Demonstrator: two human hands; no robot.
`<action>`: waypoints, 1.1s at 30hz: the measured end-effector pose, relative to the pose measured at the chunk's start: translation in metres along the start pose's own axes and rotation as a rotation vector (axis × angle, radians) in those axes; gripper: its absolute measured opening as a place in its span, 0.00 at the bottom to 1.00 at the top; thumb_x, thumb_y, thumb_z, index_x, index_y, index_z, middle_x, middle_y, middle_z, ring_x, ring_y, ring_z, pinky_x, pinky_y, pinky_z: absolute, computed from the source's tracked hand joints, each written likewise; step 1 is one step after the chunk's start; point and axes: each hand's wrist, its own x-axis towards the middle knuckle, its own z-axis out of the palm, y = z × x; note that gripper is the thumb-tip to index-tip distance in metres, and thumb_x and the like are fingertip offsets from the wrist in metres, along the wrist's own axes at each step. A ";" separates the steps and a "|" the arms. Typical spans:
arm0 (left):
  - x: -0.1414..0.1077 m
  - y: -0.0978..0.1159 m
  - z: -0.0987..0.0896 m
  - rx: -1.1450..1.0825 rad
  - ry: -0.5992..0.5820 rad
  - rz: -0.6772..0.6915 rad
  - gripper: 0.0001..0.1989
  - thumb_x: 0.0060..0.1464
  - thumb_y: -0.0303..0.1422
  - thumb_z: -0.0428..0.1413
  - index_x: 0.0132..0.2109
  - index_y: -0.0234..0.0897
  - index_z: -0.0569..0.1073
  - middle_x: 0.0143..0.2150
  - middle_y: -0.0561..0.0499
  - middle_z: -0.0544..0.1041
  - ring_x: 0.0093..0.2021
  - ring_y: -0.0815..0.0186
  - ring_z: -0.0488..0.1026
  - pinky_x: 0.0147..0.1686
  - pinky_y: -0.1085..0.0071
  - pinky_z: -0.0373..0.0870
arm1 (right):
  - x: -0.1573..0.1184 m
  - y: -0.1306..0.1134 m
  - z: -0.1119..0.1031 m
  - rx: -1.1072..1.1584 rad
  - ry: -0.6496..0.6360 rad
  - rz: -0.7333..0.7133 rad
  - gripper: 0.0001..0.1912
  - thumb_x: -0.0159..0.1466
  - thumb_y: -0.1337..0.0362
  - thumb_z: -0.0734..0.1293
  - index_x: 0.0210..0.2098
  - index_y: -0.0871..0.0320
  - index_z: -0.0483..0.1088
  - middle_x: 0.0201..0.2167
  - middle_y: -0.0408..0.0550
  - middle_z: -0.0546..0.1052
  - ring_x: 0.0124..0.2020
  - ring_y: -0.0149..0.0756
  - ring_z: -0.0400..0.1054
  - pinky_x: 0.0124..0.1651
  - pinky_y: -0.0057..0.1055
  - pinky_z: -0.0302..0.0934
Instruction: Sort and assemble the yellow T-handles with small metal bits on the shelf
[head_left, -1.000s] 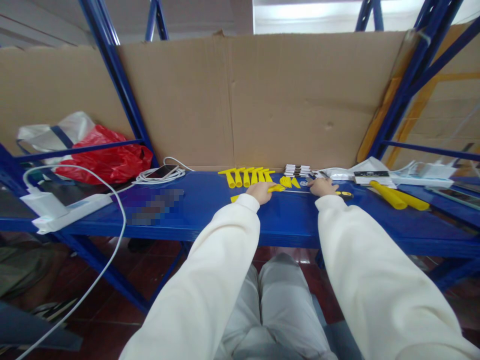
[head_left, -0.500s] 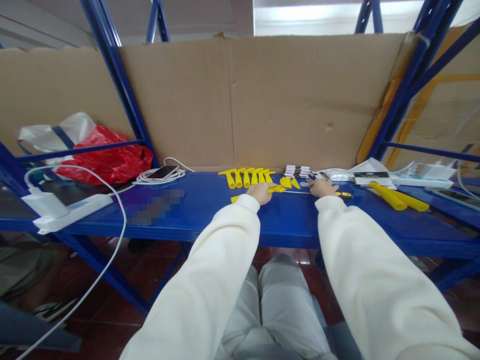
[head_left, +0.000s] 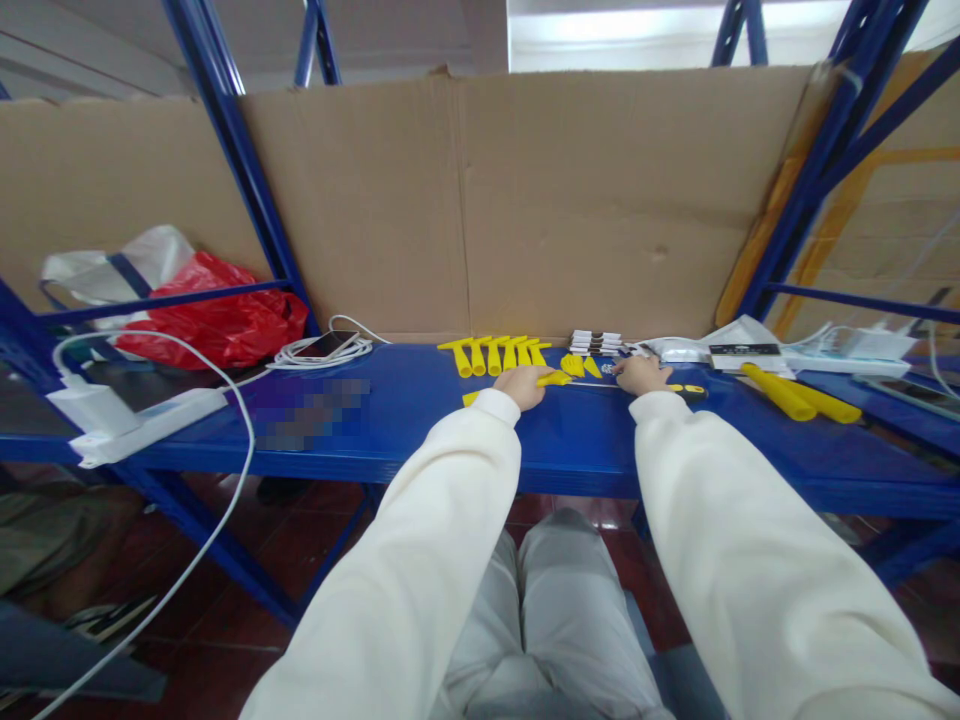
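My left hand (head_left: pixel 521 386) is closed on a yellow plastic handle (head_left: pixel 553 379), whose end sticks out to the right of the fingers. My right hand (head_left: pixel 643 374) rests low over the shelf with bent fingers beside small silvery parts (head_left: pixel 608 369); whatever its fingertips pinch is too small to make out. Under that hand lies a screwdriver (head_left: pixel 690 391) with a yellow and black grip, its shaft pointing left. Small flat yellow pieces (head_left: pixel 573 366) sit between my hands. Behind the left hand stands a row of several yellow T-shaped handles (head_left: pixel 495 354). Another yellow piece (head_left: pixel 470 398) is partly hidden by my left wrist.
Small black-and-white boxes (head_left: pixel 596 342) are stacked at the back. Two long yellow handles (head_left: pixel 799 395) lie right, near a white-and-black packet (head_left: pixel 744 357). Left are a phone with coiled cable (head_left: pixel 319 350), a red bag (head_left: pixel 214 315) and a power strip (head_left: pixel 150 425). Cardboard (head_left: pixel 562 210) walls the rear.
My right hand has shifted slightly left over the small silvery parts. The left hand keeps its hold on the yellow handle, nearly still.
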 end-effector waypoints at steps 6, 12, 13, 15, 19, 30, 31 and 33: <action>-0.001 0.001 -0.001 -0.008 -0.007 0.004 0.29 0.69 0.29 0.55 0.73 0.54 0.75 0.71 0.53 0.79 0.71 0.55 0.76 0.71 0.61 0.70 | -0.004 -0.003 -0.004 -0.031 -0.032 -0.008 0.19 0.70 0.67 0.65 0.54 0.52 0.85 0.61 0.61 0.78 0.69 0.60 0.63 0.68 0.63 0.57; 0.001 -0.001 0.000 -0.016 -0.004 0.001 0.29 0.68 0.30 0.56 0.73 0.56 0.75 0.70 0.54 0.79 0.70 0.55 0.76 0.71 0.61 0.70 | -0.004 -0.006 -0.004 -0.050 -0.064 -0.001 0.18 0.72 0.66 0.64 0.54 0.57 0.83 0.61 0.64 0.77 0.70 0.57 0.64 0.70 0.58 0.56; 0.001 -0.001 0.001 -0.017 0.001 -0.001 0.29 0.68 0.30 0.56 0.72 0.57 0.75 0.70 0.54 0.80 0.70 0.55 0.76 0.71 0.60 0.70 | -0.004 -0.006 -0.004 -0.056 -0.067 -0.002 0.20 0.71 0.67 0.63 0.56 0.58 0.82 0.61 0.65 0.78 0.70 0.57 0.64 0.70 0.58 0.57; 0.001 -0.001 0.001 -0.022 0.011 -0.002 0.29 0.68 0.30 0.57 0.72 0.58 0.76 0.69 0.55 0.80 0.70 0.55 0.76 0.71 0.60 0.71 | -0.004 -0.008 -0.003 -0.067 -0.068 0.003 0.23 0.71 0.69 0.62 0.60 0.59 0.80 0.61 0.66 0.78 0.71 0.57 0.64 0.70 0.60 0.57; 0.001 0.000 0.001 -0.023 0.019 0.003 0.29 0.68 0.29 0.58 0.71 0.57 0.76 0.69 0.54 0.80 0.70 0.56 0.76 0.70 0.62 0.71 | -0.002 -0.009 -0.001 -0.076 -0.072 0.016 0.27 0.71 0.70 0.60 0.66 0.61 0.76 0.65 0.68 0.77 0.73 0.57 0.64 0.71 0.61 0.58; 0.002 -0.001 0.001 -0.015 0.014 -0.002 0.29 0.68 0.30 0.57 0.72 0.57 0.76 0.69 0.54 0.81 0.70 0.56 0.77 0.70 0.61 0.71 | -0.002 -0.013 0.000 0.029 -0.049 0.025 0.20 0.68 0.69 0.65 0.57 0.61 0.80 0.61 0.68 0.77 0.69 0.58 0.67 0.70 0.56 0.58; 0.002 -0.001 0.002 -0.015 0.015 -0.003 0.29 0.68 0.30 0.58 0.72 0.58 0.76 0.69 0.54 0.81 0.70 0.56 0.77 0.70 0.61 0.71 | -0.003 -0.015 -0.001 0.044 -0.039 0.021 0.19 0.68 0.68 0.65 0.55 0.62 0.80 0.60 0.68 0.77 0.67 0.57 0.68 0.69 0.55 0.59; 0.002 -0.001 0.002 -0.016 0.016 -0.001 0.29 0.68 0.30 0.58 0.72 0.58 0.76 0.69 0.55 0.81 0.70 0.55 0.77 0.70 0.62 0.71 | -0.005 -0.017 -0.003 0.068 -0.025 0.001 0.17 0.68 0.69 0.65 0.53 0.61 0.80 0.58 0.66 0.78 0.66 0.57 0.69 0.68 0.53 0.61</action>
